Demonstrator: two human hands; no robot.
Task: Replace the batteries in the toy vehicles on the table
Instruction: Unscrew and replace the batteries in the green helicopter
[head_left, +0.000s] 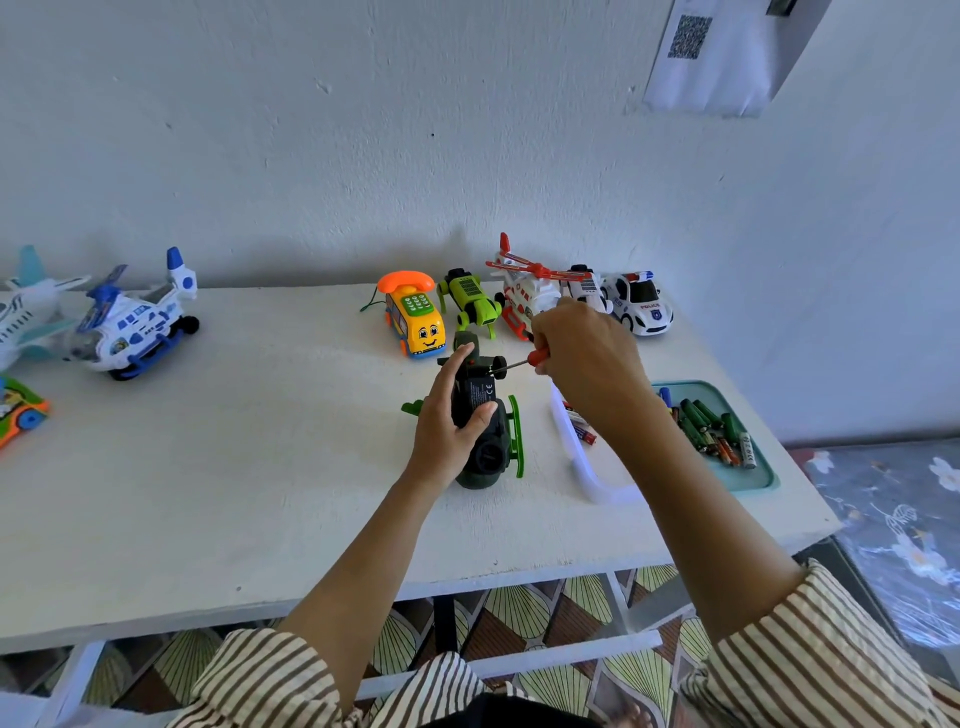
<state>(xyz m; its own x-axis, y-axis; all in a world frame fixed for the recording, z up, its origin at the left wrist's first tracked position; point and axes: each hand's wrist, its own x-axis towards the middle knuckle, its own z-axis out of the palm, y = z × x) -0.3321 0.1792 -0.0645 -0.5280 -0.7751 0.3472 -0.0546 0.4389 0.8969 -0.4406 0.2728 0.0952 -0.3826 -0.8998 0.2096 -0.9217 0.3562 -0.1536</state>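
The left grip (451, 415) wraps the dark toy helicopter (488, 448), which lies belly up on the bench (260, 441) at centre frame. The right grip (587, 353) pinches a red screwdriver (537, 356) aimed at its battery cover. It looks like light, stiff, hollow plastic: hold the body, not the thin green skids, which might snap. The screw and tip are too small to make out; the right arm hides some batteries (706, 426) in the tray (759, 480), centre right
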